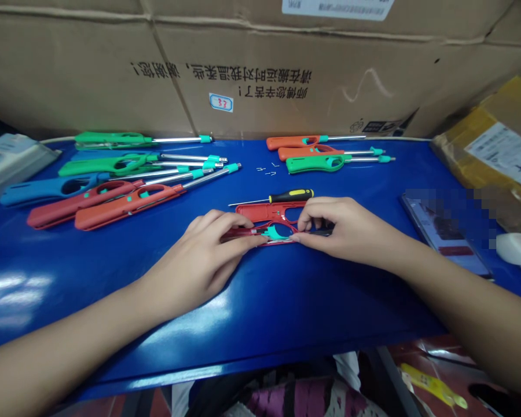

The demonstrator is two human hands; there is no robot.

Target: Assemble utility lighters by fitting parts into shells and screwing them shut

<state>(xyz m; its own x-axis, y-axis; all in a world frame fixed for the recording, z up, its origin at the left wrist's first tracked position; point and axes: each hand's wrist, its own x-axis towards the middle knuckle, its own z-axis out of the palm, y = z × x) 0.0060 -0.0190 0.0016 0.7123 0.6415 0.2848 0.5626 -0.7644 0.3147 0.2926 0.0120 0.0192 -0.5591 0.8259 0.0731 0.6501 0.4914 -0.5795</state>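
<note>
An opened red lighter shell [267,233] with a teal trigger lies on the blue table [260,313] between my hands. My left hand [208,258] pinches its left end, fingers closed on it. My right hand [345,229] grips its right end, thumb and fingers pressed on the inner parts. Just behind lies the other red half shell [269,211]. A small screwdriver [282,197] with a black and yellow handle lies behind that.
Several long-nosed lighters [125,179] in green, blue and red lie at the back left, and three more lighters [325,155] at the back middle. Tiny screws [267,169] lie loose between them. Cardboard boxes [260,63] wall the back. A booklet [447,231] lies right.
</note>
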